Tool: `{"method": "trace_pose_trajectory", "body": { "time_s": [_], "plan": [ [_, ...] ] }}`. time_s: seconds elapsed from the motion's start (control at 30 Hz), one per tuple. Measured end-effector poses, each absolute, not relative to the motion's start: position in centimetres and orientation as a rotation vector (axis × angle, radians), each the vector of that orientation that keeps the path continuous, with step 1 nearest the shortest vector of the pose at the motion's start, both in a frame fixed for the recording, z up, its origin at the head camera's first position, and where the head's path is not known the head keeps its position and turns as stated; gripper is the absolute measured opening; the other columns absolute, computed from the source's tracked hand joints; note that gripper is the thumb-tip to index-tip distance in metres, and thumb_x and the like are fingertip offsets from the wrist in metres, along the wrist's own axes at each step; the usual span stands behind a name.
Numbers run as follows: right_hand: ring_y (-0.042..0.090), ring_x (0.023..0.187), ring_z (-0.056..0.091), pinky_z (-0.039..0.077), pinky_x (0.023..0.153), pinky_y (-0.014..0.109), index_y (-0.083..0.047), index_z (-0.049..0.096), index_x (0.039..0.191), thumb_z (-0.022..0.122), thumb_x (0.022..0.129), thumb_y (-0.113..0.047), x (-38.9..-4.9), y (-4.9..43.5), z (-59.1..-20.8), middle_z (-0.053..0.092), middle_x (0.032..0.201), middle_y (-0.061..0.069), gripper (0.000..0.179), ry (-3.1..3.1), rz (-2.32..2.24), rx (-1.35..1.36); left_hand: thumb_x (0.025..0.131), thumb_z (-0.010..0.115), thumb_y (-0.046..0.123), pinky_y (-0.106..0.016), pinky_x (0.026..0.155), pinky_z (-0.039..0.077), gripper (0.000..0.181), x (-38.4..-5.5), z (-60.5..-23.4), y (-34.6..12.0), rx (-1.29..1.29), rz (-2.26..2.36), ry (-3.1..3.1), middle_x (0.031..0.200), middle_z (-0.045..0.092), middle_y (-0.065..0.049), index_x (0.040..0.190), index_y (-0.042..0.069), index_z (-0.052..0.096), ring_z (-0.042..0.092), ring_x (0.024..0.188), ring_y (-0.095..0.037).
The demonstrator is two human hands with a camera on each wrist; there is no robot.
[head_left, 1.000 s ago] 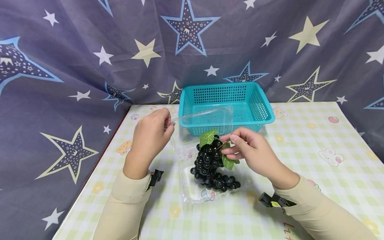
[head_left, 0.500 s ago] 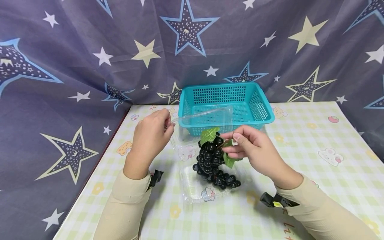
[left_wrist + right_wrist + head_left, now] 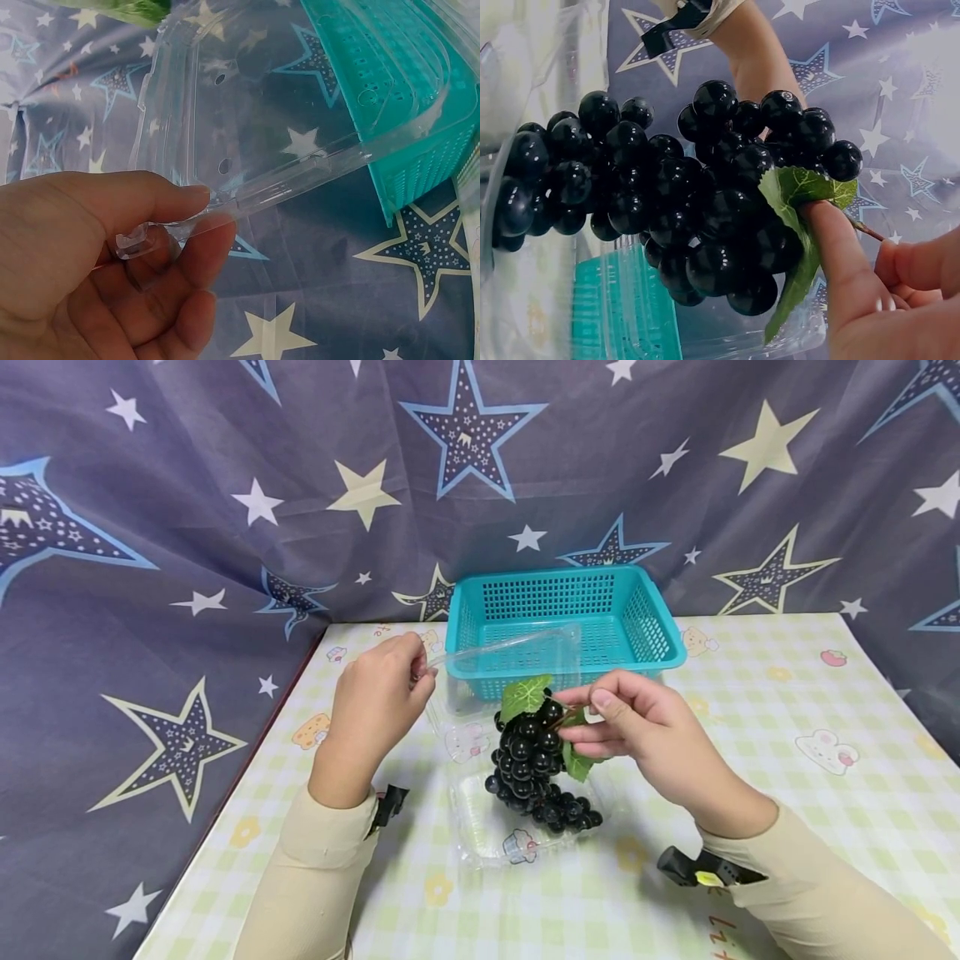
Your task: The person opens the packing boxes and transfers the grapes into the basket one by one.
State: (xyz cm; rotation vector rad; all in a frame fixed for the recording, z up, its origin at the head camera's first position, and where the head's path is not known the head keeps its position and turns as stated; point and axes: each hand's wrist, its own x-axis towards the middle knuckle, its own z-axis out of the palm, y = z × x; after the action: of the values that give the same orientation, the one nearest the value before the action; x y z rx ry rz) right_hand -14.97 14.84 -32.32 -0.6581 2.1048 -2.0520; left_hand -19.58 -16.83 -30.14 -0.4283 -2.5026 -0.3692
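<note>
A bunch of black grapes (image 3: pixel 527 756) with green leaves hangs over the base of a clear plastic clamshell box (image 3: pixel 480 847), its lower end down inside the base. My right hand (image 3: pixel 637 731) pinches the brown stem between thumb and fingers, as the right wrist view of the grapes (image 3: pixel 697 187) shows. The box's raised clear lid (image 3: pixel 255 97) is pinched at its edge by my left hand (image 3: pixel 382 702); thumb and forefinger meet on the rim in the left wrist view.
Behind the box stands a turquoise plastic basket (image 3: pixel 667 635), overlapped by the lid in the head view. A checked tablecloth (image 3: pixel 750 760) covers the table, and a star-patterned curtain (image 3: pixel 300 427) hangs at its back and left.
My right hand has shifted slightly up and to the right, drawing the upper grapes with it. The left hand and the lid have stayed in place.
</note>
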Motion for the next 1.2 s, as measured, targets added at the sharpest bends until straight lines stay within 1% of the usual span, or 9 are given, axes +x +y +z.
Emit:
{"method": "trace_pose_trajectory", "body": {
  "time_s": [0.33,0.5,0.57,0.73,0.83,1.2],
  "plan": [
    [0.030,0.106,0.076,0.061,0.085,0.044,0.012,0.052,0.104,0.044,0.112,-0.021,-14.7,15.4,-31.6,0.068,0.137,0.009,0.035,2.011,-2.142,-0.693,0.087,0.068,0.006,-0.036,0.054,0.036,0.022,-19.6,-30.1,-16.8,-0.427,-0.368,-2.509,0.069,0.050,0.001,0.077,0.015,0.050,0.045,0.059,-0.021],
    [0.030,0.106,0.076,0.060,0.084,0.044,0.012,0.051,0.103,0.043,0.112,-0.017,-14.6,15.7,-31.3,0.067,0.137,0.011,0.031,1.939,-2.200,-0.731,0.087,0.069,0.006,-0.036,0.054,0.036,0.022,-19.6,-30.1,-16.8,-0.431,-0.371,-2.508,0.069,0.049,0.001,0.077,0.015,0.050,0.045,0.058,-0.020],
    [0.031,0.105,0.076,0.060,0.084,0.044,0.011,0.051,0.102,0.043,0.112,-0.016,-14.6,15.8,-31.2,0.067,0.137,0.013,0.030,1.925,-2.213,-0.750,0.087,0.068,0.006,-0.036,0.054,0.036,0.022,-19.6,-30.2,-16.8,-0.432,-0.371,-2.506,0.069,0.049,0.001,0.077,0.015,0.050,0.044,0.058,-0.020],
    [0.031,0.105,0.076,0.061,0.083,0.044,0.001,0.055,0.098,0.042,0.112,-0.014,-14.4,16.1,-30.8,0.067,0.136,0.014,0.024,1.926,-2.227,-0.776,0.087,0.068,0.006,-0.036,0.053,0.035,0.022,-19.6,-30.2,-16.8,-0.434,-0.369,-2.506,0.069,0.049,0.001,0.077,0.015,0.050,0.044,0.057,-0.020],
    [0.032,0.105,0.076,0.061,0.083,0.044,-0.003,0.055,0.096,0.041,0.112,-0.013,-14.4,16.2,-30.6,0.067,0.136,0.015,0.023,1.923,-2.236,-0.781,0.087,0.067,0.006,-0.036,0.053,0.035,0.022,-19.6,-30.2,-16.8,-0.431,-0.367,-2.510,0.069,0.049,0.001,0.077,0.015,0.050,0.044,0.057,-0.020],
    [0.033,0.105,0.076,0.061,0.082,0.043,0.004,0.056,0.097,0.042,0.111,-0.011,-14.0,16.8,-29.9,0.066,0.136,0.018,0.025,1.910,-2.288,-0.784,0.087,0.067,0.005,-0.036,0.053,0.035,0.021,-19.7,-30.3,-16.9,-0.427,-0.367,-2.509,0.068,0.049,0.001,0.078,0.015,0.050,0.044,0.057,-0.020]
  ]
}}
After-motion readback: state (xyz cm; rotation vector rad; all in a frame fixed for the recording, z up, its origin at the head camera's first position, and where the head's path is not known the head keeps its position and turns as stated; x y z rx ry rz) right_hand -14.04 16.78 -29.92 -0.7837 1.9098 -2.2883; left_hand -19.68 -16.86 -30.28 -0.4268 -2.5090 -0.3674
